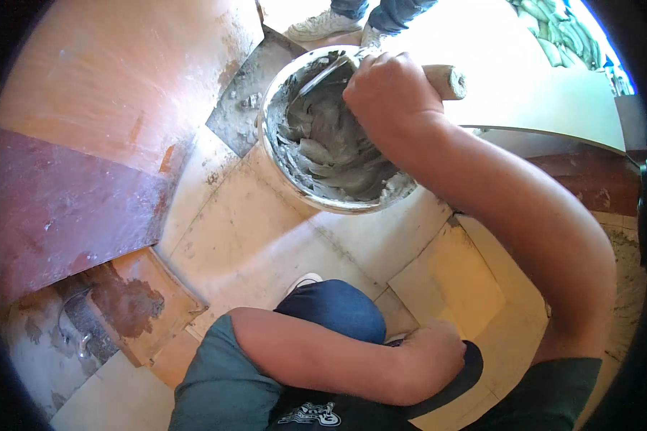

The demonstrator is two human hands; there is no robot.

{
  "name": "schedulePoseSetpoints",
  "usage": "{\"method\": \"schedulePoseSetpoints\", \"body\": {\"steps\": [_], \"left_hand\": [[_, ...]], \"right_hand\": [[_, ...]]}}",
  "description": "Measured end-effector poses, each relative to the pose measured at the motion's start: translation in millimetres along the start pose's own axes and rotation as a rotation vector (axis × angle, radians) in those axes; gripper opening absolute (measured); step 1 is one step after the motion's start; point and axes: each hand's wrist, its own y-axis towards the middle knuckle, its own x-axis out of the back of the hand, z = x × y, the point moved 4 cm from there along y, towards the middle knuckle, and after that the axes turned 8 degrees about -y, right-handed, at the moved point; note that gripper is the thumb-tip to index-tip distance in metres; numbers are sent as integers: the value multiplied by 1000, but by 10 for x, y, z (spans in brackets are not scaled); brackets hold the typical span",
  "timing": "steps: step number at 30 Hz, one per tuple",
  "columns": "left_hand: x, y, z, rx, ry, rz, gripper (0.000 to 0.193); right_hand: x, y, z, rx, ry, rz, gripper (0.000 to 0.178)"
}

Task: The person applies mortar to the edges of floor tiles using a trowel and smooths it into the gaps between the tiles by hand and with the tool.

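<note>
Wet-looking, ridged grey paste [331, 147] at twelve o'clock; worn, wooden-looking handle [448, 82] at one; matt cloth trouser knee [338, 309] at six.

The tiled floor [241, 215] apparently carries a mortar bucket [338, 206]

One bucket [345, 206], one tool [451, 82]

Through the head view I have the right hand [394, 87] wrapped around the handle of a trowel [451, 82], above the far right side of a white bucket [316, 201] holding wet grey mortar [331, 140]. My left hand [435, 359] curls near, right of a blue-clad knee [334, 309]. Pale tiles [248, 208] cover the floor; beyond the bucket I see another person's shoes [320, 26].
</note>
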Motion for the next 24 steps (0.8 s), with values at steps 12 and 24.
{"method": "schedulePoseSetpoints", "body": {"steps": [12,24], "left_hand": [[555,-242,44,-158,42,99,19],[360,-161,92,-189,114,-87,19]], "right_hand": [[-135,187,424,408,-262,849,28],[-33,75,-317,343,-50,663,27]]}}
